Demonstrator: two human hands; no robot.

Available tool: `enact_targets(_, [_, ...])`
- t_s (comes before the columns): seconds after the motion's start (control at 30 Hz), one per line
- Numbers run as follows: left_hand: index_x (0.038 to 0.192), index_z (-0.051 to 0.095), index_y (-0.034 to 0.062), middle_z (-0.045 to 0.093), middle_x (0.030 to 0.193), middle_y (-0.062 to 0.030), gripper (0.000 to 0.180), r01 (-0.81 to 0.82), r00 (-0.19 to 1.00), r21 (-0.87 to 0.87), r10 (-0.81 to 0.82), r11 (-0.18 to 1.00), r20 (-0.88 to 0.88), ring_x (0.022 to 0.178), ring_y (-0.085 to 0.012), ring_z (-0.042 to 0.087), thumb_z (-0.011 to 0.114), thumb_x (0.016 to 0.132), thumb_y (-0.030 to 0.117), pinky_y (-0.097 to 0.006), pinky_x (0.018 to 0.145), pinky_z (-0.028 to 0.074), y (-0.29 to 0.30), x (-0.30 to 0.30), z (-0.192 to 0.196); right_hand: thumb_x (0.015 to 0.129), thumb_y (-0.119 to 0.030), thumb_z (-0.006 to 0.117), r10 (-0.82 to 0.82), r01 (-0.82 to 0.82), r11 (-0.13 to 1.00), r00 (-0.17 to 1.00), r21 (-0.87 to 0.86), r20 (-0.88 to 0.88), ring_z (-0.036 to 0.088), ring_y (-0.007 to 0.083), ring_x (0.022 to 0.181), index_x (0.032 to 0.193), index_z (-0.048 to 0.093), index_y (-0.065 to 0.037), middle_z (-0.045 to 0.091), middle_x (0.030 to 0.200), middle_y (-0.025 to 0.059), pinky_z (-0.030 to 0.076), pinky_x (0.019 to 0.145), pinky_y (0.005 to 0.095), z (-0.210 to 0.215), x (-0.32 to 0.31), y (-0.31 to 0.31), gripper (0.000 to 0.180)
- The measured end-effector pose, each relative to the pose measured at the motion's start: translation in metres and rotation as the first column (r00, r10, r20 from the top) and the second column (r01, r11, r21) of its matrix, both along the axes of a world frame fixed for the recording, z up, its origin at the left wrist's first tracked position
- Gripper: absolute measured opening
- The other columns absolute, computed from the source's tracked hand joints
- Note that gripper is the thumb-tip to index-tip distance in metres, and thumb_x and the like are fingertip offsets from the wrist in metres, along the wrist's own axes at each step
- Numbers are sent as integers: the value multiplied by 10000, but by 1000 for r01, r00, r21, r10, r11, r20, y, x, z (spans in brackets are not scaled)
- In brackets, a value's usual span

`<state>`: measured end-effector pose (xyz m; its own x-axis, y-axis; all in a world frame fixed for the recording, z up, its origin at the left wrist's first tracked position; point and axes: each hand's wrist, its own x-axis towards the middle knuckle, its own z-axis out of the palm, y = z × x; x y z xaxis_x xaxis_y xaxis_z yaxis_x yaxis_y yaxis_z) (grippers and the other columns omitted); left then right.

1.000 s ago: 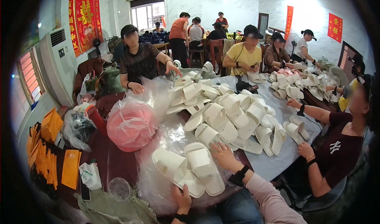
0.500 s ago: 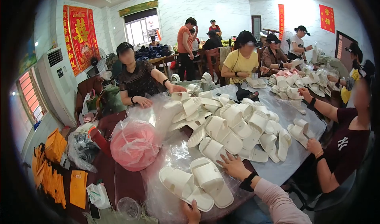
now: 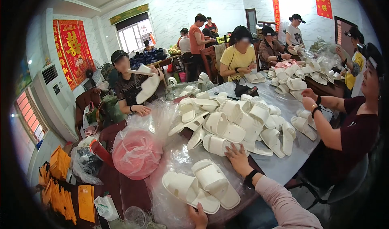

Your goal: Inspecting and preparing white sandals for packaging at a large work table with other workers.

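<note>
Two white slide slippers (image 3: 216, 181) lie side by side at the table's near edge, on clear plastic. My left hand (image 3: 198, 217) grips the near edge of the left one; its thumb shows and the other fingers are partly hidden. My right hand (image 3: 239, 160) reaches to the near side of a big heap of white slippers (image 3: 231, 125). Its fingers are spread, and the tips touch a slipper (image 3: 214, 144) lying at the heap's front. A black band circles my right wrist.
A pink bundle in clear plastic (image 3: 137, 154) stands left of the heap. Orange envelopes (image 3: 86, 202), a white packet (image 3: 106, 207) and a clear plastic tub (image 3: 135, 217) lie lower left. Across the table a person (image 3: 133, 83) lifts slippers; another (image 3: 344, 111) sits at right.
My right hand has shifted slightly farther into the heap's front. The person across has raised white slippers from the pile. The person at right has lifted their hands off a slipper. The view has shifted slightly.
</note>
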<state>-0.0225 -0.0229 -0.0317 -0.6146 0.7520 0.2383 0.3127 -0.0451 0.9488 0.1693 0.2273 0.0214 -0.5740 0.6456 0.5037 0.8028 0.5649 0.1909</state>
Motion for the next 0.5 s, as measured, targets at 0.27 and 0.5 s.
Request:
enact_targets(0.27, [1108, 515, -88, 575, 1056, -223, 338, -35, 999, 24, 34, 999, 37, 975, -342, 553, 541, 872, 153, -397, 877, 406, 6, -3, -3, 795, -249, 581, -139, 141, 934, 990, -328, 29, 466, 314, 1162, 1102, 615, -118, 552, 1173, 113, 336, 952, 569, 13, -9, -50, 335])
enact_targets(0.5, [1087, 519, -69, 570, 1044, -193, 302, 6, 997, 38, -9, 999, 82, 957, -286, 550, 539, 882, 152, -368, 846, 418, 6, 3, 27, 817, -289, 583, 102, -372, 797, 859, -476, -502, 529, 377, 917, 973, 624, -101, 564, 917, 166, 398, 830, 498, 25, -44, -132, 248])
